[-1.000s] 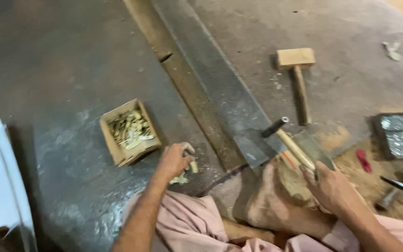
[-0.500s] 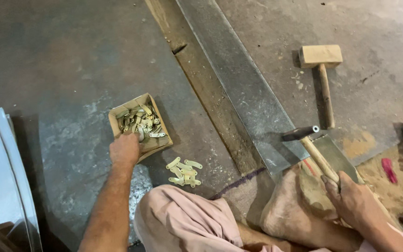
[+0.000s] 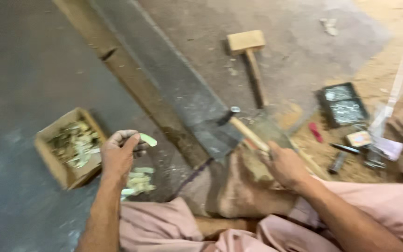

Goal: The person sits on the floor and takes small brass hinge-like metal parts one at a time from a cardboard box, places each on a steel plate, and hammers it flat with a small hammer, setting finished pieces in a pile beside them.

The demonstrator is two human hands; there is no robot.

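Note:
My left hand [image 3: 119,153] holds a small pale green piece [image 3: 148,139] between its fingers, just right of a small wooden box [image 3: 54,162] filled with several similar pale pieces [image 3: 75,142]. A little heap of the same pieces [image 3: 137,181] lies on the floor under that hand, near my knee. My right hand [image 3: 283,164] grips the wooden handle of a hammer [image 3: 246,130], whose dark metal head points up and to the left over a long grey slab [image 3: 173,86].
A wooden mallet [image 3: 249,56] lies on the floor beyond the slab. A long wooden strip [image 3: 131,79] runs alongside the slab. A dark tray [image 3: 343,105], a red tool [image 3: 314,131] and other small tools lie in sawdust at the right. My legs fill the bottom.
My left hand has left the box and come back toward me holding one pale piece. The camera has shifted, and the right hand still holds the hammer.

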